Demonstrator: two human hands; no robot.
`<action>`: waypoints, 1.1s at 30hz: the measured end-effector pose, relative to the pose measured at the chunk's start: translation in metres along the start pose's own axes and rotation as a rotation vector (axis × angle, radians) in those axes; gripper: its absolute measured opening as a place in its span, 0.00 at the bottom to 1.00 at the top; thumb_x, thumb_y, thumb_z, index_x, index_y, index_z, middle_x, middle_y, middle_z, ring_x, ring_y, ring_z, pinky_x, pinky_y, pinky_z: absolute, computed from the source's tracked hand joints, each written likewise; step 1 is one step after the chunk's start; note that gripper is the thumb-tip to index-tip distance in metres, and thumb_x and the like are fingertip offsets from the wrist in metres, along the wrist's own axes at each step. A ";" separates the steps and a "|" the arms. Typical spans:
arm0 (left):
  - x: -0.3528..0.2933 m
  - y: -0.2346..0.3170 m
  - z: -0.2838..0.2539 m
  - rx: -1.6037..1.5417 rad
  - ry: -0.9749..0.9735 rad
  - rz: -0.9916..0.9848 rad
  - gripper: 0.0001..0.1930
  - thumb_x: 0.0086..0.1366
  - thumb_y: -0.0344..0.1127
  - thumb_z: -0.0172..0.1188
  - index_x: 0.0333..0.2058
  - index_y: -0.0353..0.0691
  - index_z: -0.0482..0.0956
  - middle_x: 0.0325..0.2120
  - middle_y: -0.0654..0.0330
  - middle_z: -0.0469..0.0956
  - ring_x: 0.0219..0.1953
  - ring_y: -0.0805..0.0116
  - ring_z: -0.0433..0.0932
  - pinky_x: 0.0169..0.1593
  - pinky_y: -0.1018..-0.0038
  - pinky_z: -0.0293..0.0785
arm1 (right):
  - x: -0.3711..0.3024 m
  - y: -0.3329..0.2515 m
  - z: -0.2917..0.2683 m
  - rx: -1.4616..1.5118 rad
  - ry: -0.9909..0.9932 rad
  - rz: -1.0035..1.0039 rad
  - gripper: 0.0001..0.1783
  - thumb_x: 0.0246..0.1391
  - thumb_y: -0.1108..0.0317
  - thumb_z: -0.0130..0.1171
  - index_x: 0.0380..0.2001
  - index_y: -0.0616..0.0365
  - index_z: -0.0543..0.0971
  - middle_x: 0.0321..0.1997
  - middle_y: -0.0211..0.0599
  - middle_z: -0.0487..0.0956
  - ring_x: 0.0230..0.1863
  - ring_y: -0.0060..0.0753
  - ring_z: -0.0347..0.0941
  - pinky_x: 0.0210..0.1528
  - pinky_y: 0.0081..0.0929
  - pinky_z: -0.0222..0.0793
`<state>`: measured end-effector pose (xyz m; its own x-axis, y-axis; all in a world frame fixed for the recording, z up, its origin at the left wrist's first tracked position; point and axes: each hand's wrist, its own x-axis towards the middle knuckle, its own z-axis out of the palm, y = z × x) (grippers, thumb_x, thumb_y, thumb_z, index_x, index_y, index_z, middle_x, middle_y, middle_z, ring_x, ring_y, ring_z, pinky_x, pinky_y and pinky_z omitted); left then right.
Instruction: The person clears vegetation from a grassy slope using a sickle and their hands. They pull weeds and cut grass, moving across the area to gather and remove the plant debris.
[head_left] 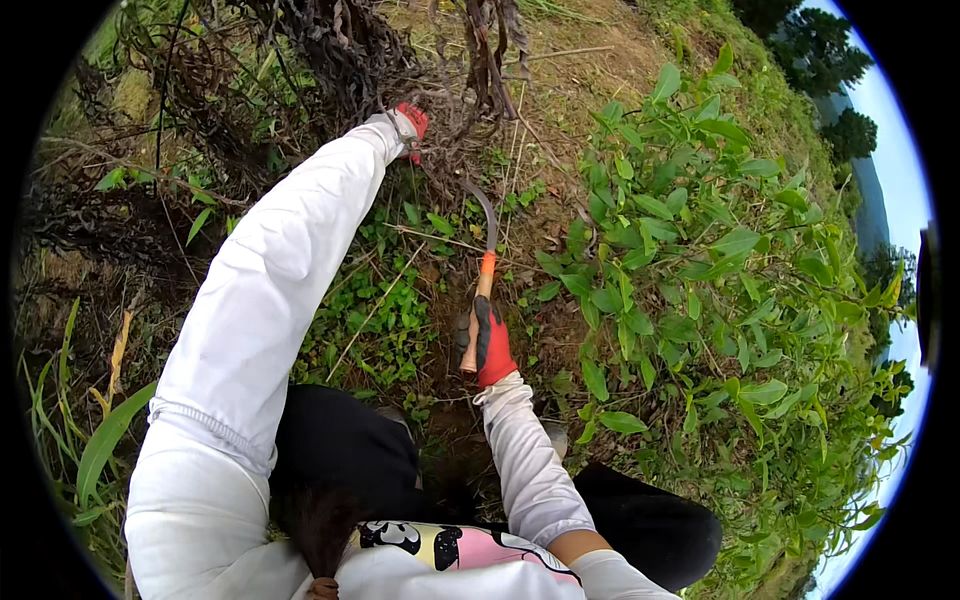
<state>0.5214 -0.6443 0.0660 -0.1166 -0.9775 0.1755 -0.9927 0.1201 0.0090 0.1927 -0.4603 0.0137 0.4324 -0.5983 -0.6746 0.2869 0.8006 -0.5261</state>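
Note:
My right hand (pixel 490 343), in a red and dark grey glove, is closed round the wooden handle of a sickle (pixel 488 220). Its curved, dark metal blade points away from me, the tip beside low green weeds and dry stems. My left hand (pixel 412 122), in a red glove, reaches far forward at the end of a white sleeve. It is at the foot of a clump of withered brown plants (pixel 350 60). Its fingers are mostly hidden among the dried stalks, so their grip cannot be made out.
A leafy green bush (pixel 700 240) fills the right side, close to my right arm. Low weeds (pixel 375 320) cover the soil between my arms. More dried plants (pixel 90 230) hang at the left. My knees, in black trousers (pixel 345 440), are bent below. Sloping ground rises ahead.

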 end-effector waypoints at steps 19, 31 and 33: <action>-0.026 -0.019 -0.025 0.112 -0.038 0.160 0.12 0.55 0.37 0.52 0.38 0.40 0.71 0.36 0.50 0.71 0.43 0.56 0.69 0.50 0.62 0.66 | 0.014 0.043 0.027 -0.008 -0.076 -0.025 0.15 0.56 0.53 0.52 0.34 0.51 0.66 0.19 0.30 0.71 0.13 0.26 0.65 0.13 0.25 0.61; -0.036 -0.057 -0.002 0.100 0.040 0.029 0.10 0.55 0.36 0.51 0.36 0.40 0.71 0.34 0.51 0.71 0.40 0.57 0.70 0.48 0.62 0.67 | 0.036 0.058 0.072 -0.344 -0.128 0.145 0.14 0.57 0.53 0.51 0.33 0.52 0.66 0.16 0.29 0.68 0.12 0.26 0.64 0.15 0.26 0.60; -0.032 -0.051 0.001 0.076 0.065 0.038 0.10 0.55 0.35 0.51 0.36 0.40 0.71 0.33 0.51 0.71 0.40 0.57 0.71 0.48 0.62 0.67 | 0.067 0.042 0.081 -0.399 -0.209 0.101 0.16 0.56 0.54 0.50 0.32 0.55 0.65 0.15 0.31 0.68 0.10 0.29 0.62 0.13 0.28 0.58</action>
<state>0.5754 -0.6195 0.0589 -0.1548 -0.9589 0.2378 -0.9873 0.1414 -0.0729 0.3028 -0.4645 -0.0116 0.6163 -0.4653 -0.6354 -0.0996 0.7543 -0.6489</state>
